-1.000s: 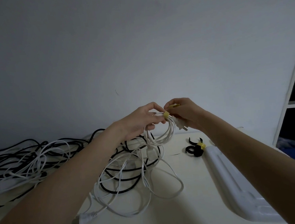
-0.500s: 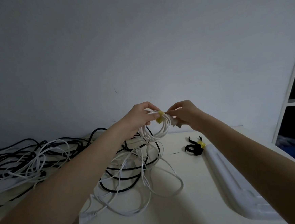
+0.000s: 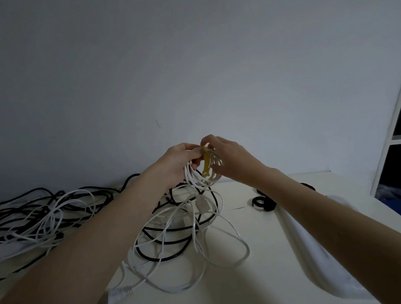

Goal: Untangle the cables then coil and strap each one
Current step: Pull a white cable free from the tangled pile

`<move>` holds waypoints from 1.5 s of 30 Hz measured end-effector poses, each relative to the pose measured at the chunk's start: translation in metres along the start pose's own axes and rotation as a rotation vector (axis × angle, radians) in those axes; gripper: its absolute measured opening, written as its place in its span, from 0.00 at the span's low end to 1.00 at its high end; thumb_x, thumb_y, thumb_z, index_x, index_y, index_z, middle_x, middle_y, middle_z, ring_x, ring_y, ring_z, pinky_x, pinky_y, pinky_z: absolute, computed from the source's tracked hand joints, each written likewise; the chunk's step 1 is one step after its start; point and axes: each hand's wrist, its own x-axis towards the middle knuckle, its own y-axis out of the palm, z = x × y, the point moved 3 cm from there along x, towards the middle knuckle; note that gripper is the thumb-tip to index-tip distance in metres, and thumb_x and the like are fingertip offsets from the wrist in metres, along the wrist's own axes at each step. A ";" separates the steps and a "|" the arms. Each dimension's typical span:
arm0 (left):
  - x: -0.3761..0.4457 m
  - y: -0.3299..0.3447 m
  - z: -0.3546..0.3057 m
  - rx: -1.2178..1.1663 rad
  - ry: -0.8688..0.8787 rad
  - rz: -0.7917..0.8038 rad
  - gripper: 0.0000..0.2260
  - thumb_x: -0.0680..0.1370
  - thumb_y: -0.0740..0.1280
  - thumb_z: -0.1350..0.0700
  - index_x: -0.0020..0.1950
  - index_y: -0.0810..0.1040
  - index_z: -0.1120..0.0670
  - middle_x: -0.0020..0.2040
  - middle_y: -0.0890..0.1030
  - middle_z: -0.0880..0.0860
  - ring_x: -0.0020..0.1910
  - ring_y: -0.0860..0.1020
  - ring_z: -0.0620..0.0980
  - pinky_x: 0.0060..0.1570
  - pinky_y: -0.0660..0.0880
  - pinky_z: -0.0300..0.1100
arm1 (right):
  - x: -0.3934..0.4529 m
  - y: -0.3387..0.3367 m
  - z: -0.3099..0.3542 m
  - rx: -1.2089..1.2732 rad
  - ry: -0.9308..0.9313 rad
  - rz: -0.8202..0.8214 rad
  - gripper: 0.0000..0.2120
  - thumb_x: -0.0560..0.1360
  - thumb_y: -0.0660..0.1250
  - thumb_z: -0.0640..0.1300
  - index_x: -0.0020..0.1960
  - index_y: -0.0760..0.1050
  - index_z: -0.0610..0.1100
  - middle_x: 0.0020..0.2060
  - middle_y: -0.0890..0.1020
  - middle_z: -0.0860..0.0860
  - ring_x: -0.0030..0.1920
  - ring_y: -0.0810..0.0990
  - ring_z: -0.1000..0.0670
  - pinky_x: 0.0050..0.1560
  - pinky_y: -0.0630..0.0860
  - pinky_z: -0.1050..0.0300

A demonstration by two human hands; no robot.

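Cables (image 3: 56,218) sprawl in a black-and-white tangle across the left and centre of the frame on the pale table (image 3: 265,290), the largest mass lying at middle left and a looser heap just below centre. A long white moulded object (image 3: 322,250) lies along the lower right, partly under the right forearm. Near it, right of centre, sit black straps (image 3: 262,203), seemingly kept within reach for cables still to be bundled.

Lifted above the heap, at the frame's centre, is a small white coil (image 3: 202,175), held up probably so its loops hang free of the tangle. The left hand (image 3: 178,163) grips the top of the coil, fingers curled round the gathered loops to keep them together. The right hand (image 3: 229,159) pinches the upper end of a yellow strap (image 3: 205,164) at the same spot; its tail dangles down through the coil, so the wrap looks unfinished.
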 end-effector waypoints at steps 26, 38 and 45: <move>-0.020 0.012 -0.004 0.329 0.088 0.237 0.02 0.80 0.62 0.63 0.51 0.69 0.58 0.38 0.79 0.53 0.32 0.70 0.43 0.31 0.67 0.32 | -0.010 -0.011 -0.019 1.101 0.618 -0.076 0.04 0.72 0.70 0.35 0.44 0.76 0.35 0.28 0.75 0.44 0.24 0.69 0.48 0.18 0.62 0.63; -0.015 0.014 -0.007 0.587 0.314 0.096 0.03 0.80 0.62 0.59 0.52 0.69 0.56 0.40 0.78 0.49 0.34 0.71 0.42 0.36 0.67 0.35 | -0.008 -0.010 -0.018 0.918 0.610 0.038 0.14 0.79 0.63 0.43 0.48 0.78 0.31 0.35 0.75 0.41 0.33 0.69 0.47 0.29 0.65 0.58; -0.013 0.010 -0.013 0.475 0.276 0.090 0.07 0.79 0.65 0.57 0.55 0.71 0.56 0.46 0.75 0.50 0.41 0.73 0.44 0.39 0.70 0.35 | -0.006 -0.002 -0.009 1.057 0.497 0.040 0.06 0.78 0.64 0.38 0.46 0.76 0.36 0.36 0.77 0.45 0.38 0.75 0.50 0.40 0.72 0.61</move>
